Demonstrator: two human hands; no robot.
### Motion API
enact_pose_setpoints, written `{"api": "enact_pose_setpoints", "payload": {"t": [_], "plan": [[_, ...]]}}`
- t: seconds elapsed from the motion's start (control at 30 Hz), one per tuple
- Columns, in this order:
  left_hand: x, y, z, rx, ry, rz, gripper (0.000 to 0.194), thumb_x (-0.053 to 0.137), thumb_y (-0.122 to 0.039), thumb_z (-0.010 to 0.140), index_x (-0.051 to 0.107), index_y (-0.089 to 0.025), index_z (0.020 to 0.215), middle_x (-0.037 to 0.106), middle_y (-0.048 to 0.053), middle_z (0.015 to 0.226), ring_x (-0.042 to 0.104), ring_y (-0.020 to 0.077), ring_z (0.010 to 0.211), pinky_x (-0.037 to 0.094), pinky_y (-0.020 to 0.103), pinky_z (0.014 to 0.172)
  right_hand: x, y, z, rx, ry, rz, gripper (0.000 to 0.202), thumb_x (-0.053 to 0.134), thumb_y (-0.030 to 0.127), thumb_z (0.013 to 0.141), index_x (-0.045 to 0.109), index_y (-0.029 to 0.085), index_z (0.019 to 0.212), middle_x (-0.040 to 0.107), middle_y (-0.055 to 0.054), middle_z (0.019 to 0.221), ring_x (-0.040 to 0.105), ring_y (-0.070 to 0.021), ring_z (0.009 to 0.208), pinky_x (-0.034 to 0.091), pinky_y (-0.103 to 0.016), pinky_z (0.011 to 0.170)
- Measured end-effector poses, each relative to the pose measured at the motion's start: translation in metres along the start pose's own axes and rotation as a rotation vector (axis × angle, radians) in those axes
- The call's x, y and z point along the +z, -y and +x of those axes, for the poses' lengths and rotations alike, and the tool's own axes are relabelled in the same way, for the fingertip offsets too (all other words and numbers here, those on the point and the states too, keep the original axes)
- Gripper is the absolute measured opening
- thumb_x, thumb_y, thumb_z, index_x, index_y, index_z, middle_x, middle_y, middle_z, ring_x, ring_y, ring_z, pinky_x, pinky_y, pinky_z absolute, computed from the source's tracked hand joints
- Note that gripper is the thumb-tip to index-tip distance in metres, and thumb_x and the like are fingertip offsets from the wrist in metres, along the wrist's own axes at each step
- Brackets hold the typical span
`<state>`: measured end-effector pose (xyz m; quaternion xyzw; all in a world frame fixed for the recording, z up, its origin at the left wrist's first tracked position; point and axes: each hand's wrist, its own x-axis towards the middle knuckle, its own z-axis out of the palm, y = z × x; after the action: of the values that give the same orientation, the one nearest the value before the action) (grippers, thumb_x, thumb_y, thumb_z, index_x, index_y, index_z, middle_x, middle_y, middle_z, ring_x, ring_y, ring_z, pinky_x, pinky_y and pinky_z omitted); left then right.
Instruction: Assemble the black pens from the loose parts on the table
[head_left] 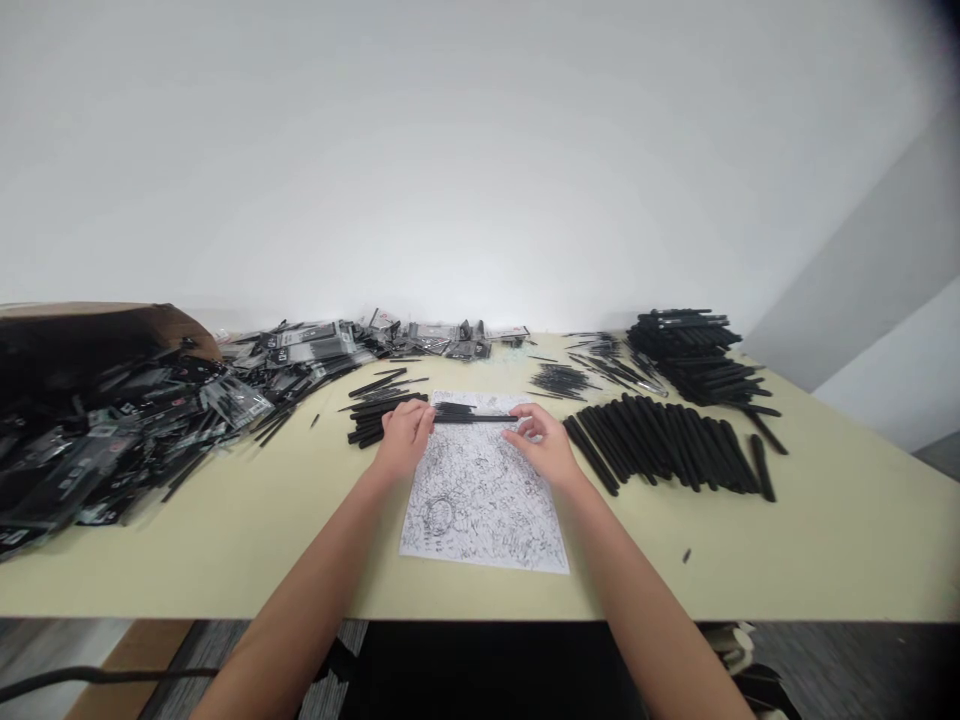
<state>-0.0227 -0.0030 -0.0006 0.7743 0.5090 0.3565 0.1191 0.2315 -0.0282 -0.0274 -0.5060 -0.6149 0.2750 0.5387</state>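
Note:
A black pen [480, 419] lies level across the upper part of a scribbled white sheet [487, 500], between my two hands. My left hand [406, 432] is closed on the pen's left end. At its right end, the curled thumb and fingertips of my right hand [547, 445] pinch the tip, though the contact is small and partly hidden. Several thin black pieces [454, 407] show just behind the pen. Beside my left hand lies a small pile of black pens [366, 425]. A long row of thick black pens [660, 440] spreads beside my right hand.
Clear plastic packets with black contents [75, 470] heap at left, before a brown box [172, 325]. More packets [450, 338] line the back. Thin black refills [561, 380] lie behind the sheet; a tall pen stack [690, 350] stands right. A tiny dark piece [687, 556] sits near the table's front.

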Motion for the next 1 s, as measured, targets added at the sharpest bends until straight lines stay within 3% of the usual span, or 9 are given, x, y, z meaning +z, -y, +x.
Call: {"api": "enact_pose_setpoints", "payload": {"t": [0.1, 0.23, 0.4, 0.53, 0.73, 0.87, 1.0], "plan": [[0.0003, 0.0006, 0.0006, -0.001, -0.001, -0.011, 0.044, 0.031, -0.035, 0.099, 0.051, -0.020, 0.063, 0.067, 0.006, 0.093, 0.058, 0.0208, 0.095, 0.038, 0.036, 0.087, -0.0002, 0.0004, -0.0015, 0.054, 0.022, -0.002, 0.037, 0.069, 0.051, 0.076, 0.065, 0.022, 0.099, 0.069, -0.003, 0.084, 0.057, -0.0149, 0.064, 0.046, -0.029, 0.062], [0.0003, 0.0002, 0.0006, -0.004, 0.002, -0.006, 0.044, 0.032, -0.034, 0.099, 0.052, -0.020, 0.063, 0.067, 0.006, 0.093, 0.059, 0.0216, 0.095, 0.037, 0.038, 0.087, 0.0001, 0.0009, -0.0019, 0.064, 0.067, -0.025, 0.045, 0.052, 0.058, 0.089, 0.062, 0.020, 0.066, 0.063, -0.003, 0.064, 0.055, -0.0153, 0.061, 0.044, -0.029, 0.063], [0.0000, -0.0007, 0.0007, -0.043, -0.011, -0.082, 0.046, 0.034, -0.035, 0.098, 0.050, -0.020, 0.058, 0.067, 0.006, 0.092, 0.059, 0.0214, 0.094, 0.039, 0.037, 0.086, 0.0021, -0.0006, 0.0007, 0.028, -0.032, 0.050, 0.036, 0.067, 0.053, 0.077, 0.072, 0.020, 0.088, 0.067, -0.003, 0.074, 0.057, -0.0161, 0.063, 0.047, -0.028, 0.059], [-0.0007, -0.0003, 0.0024, -0.109, -0.030, -0.208, 0.049, 0.036, -0.040, 0.096, 0.046, -0.020, 0.052, 0.062, 0.005, 0.080, 0.058, 0.0189, 0.082, 0.039, 0.033, 0.078, 0.0022, -0.0005, 0.0001, -0.018, -0.039, 0.065, 0.032, 0.068, 0.048, 0.078, 0.075, 0.020, 0.093, 0.070, -0.005, 0.079, 0.061, -0.0173, 0.068, 0.049, -0.029, 0.062], [-0.0016, 0.0025, 0.0054, -0.222, -0.030, -0.404, 0.046, 0.042, -0.046, 0.089, 0.039, -0.021, 0.051, 0.039, -0.002, 0.056, 0.040, 0.0137, 0.056, 0.031, 0.031, 0.062, 0.0013, 0.0028, -0.0025, -0.050, -0.051, 0.077, 0.026, 0.073, 0.042, 0.074, 0.077, 0.022, 0.090, 0.074, -0.006, 0.083, 0.064, -0.0178, 0.070, 0.053, -0.032, 0.069], [-0.0044, -0.0001, 0.0052, -0.172, -0.002, -0.411, 0.045, 0.041, -0.046, 0.089, 0.041, -0.021, 0.051, 0.041, -0.002, 0.056, 0.042, 0.0140, 0.059, 0.033, 0.031, 0.064, 0.0015, 0.0016, -0.0027, 0.040, 0.024, 0.122, 0.035, 0.073, 0.050, 0.073, 0.075, 0.020, 0.092, 0.073, -0.006, 0.075, 0.067, -0.0201, 0.072, 0.052, -0.031, 0.066], [-0.0070, -0.0044, 0.0044, -0.106, 0.017, -0.389, 0.048, 0.040, -0.045, 0.091, 0.043, -0.020, 0.050, 0.045, 0.000, 0.061, 0.046, 0.0143, 0.063, 0.037, 0.030, 0.068, 0.0028, -0.0017, -0.0024, 0.080, 0.094, 0.098, 0.042, 0.065, 0.059, 0.080, 0.071, 0.018, 0.070, 0.070, -0.006, 0.067, 0.063, -0.0177, 0.062, 0.049, -0.030, 0.059]]}}
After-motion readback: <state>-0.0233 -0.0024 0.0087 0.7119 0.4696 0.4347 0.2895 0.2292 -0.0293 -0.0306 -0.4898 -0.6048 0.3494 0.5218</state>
